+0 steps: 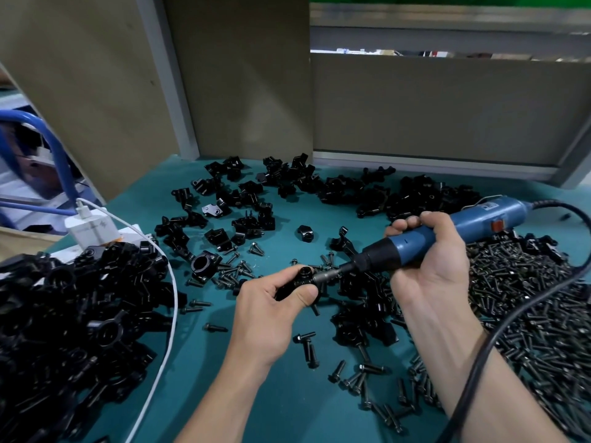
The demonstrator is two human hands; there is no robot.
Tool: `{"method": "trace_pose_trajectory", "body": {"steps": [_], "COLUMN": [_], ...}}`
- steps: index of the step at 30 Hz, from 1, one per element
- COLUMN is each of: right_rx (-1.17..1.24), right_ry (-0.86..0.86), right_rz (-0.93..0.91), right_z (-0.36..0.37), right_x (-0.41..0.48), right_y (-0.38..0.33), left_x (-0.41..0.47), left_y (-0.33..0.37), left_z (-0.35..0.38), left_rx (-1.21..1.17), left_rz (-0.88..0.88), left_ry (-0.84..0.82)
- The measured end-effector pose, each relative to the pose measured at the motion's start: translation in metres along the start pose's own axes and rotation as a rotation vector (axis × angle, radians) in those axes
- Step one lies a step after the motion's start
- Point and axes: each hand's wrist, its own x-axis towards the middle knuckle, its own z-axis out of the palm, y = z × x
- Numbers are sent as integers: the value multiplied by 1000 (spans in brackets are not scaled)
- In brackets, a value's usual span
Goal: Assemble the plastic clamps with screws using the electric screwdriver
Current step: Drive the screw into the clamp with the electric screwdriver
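Observation:
My left hand grips a black plastic clamp just above the teal table, thumb across its front. My right hand holds the blue electric screwdriver, which points left and down. Its metal bit meets the clamp's right side; the screw there is hidden by the bit. Loose black screws lie scattered around both hands.
A big heap of black clamps fills the left, a heap of screws the right. Clamp halves spread along the back by grey partition panels. A white charger with its cable and the screwdriver's black cord cross the table.

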Motion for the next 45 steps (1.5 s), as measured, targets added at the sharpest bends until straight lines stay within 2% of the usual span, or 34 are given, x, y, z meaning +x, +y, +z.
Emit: {"method": "trace_pose_trajectory", "body": {"steps": [11, 23, 27, 31, 36, 45], "right_rx": [-11, 1, -22, -76, -78, 11], "right_ry": [-23, -30, -89, -236, -345, -193], "right_rz": [-6, -1, -22, -72, 3, 125], "right_z": [1, 2, 2, 7, 9, -2], "right_x": [-1, -4, -5, -6, -7, -2], "right_y": [0, 4, 2, -3, -11, -7], "left_x": [-1, -3, -4, -6, -5, -4], "left_y": [3, 7, 8, 12, 22, 30], "left_z": [-2, -5, -2, -3, -14, -22], "left_rx": [52, -11, -55, -187, -345, -308], "left_rz": [-9, -21, -127, -286, -471, -531], "left_ry": [-3, -9, -111, -231, -381, -393]}}
